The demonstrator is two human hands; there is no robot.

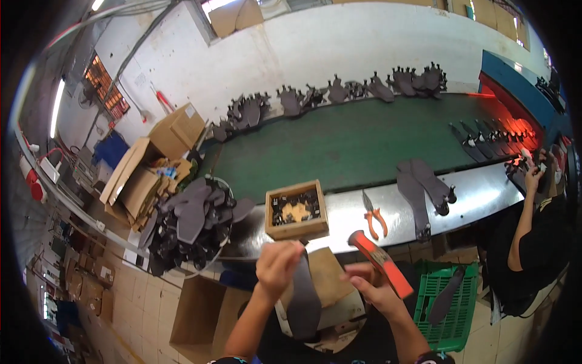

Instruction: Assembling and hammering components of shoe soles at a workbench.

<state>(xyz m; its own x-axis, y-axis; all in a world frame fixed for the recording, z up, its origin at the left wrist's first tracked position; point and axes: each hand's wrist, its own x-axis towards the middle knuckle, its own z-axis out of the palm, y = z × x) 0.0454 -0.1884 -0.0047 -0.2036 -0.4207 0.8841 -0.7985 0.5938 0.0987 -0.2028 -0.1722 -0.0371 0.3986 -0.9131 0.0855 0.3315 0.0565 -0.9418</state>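
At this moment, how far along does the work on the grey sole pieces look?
Done, apparently: soles with fittings line the green belt, and a pair lies on the metal ledge. In hand: the left hand holds a grey sole on a stand while the right hand grips an orange-handled tool. Left: the heaped basket of soles.

Your left hand (276,267) pinches a dark grey strap (303,300); your right hand (371,290) grips an orange-handled tool (380,262); green crate (451,327) at four o'clock.

Landmark – wooden box (297,210) on steel ledge (485,193). Right of box: bare strip up to orange pliers (374,221). Behind box: open green belt (339,142). Left – heaped dark insoles (193,218) block passage.
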